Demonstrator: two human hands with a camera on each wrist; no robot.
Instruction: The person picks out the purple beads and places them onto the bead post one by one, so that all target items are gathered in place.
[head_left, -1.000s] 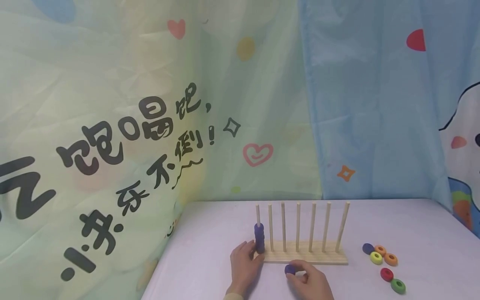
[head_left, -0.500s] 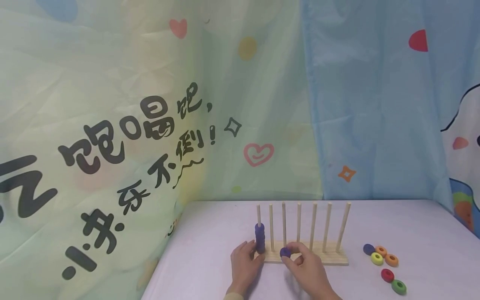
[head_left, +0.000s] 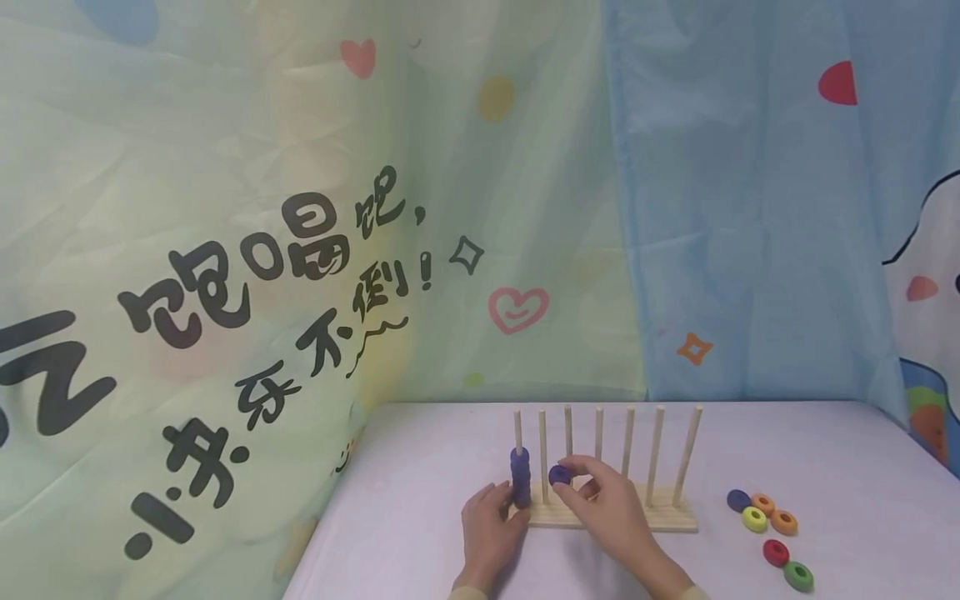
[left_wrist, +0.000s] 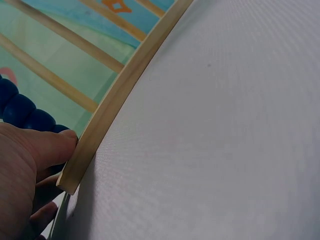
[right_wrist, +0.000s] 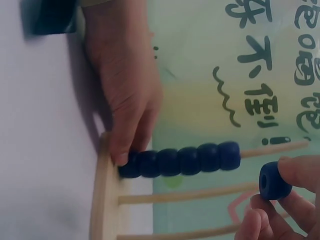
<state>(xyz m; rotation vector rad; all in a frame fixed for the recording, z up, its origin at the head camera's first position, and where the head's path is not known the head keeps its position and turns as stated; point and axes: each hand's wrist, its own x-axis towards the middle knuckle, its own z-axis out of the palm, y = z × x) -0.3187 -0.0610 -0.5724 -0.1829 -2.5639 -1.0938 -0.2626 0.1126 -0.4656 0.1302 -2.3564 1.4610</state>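
Note:
A wooden peg rack (head_left: 672, 520) with several upright pegs stands on the table. Blue beads (head_left: 520, 477) are stacked on its leftmost peg; in the right wrist view the bead column (right_wrist: 190, 161) leaves the peg's tip bare. My left hand (head_left: 491, 529) grips the left end of the rack's base, its thumb by the lowest bead, as the left wrist view shows at the base edge (left_wrist: 115, 97). Between thumb and fingers, my right hand (head_left: 611, 510) pinches another blue bead (right_wrist: 276, 182), held up in front of the rack near the second and third pegs, off any peg.
To the right of the rack lie loose beads: one blue (head_left: 738, 500), a yellow bead (head_left: 754, 519), two orange beads (head_left: 784, 522), a red bead (head_left: 776, 552) and a green bead (head_left: 798, 576). A printed curtain (head_left: 517, 208) hangs behind the table.
My right hand has lifted the blue bead from in front of the rack's base, moving up and slightly left toward the stacked peg. The left hand has stayed put at the base.

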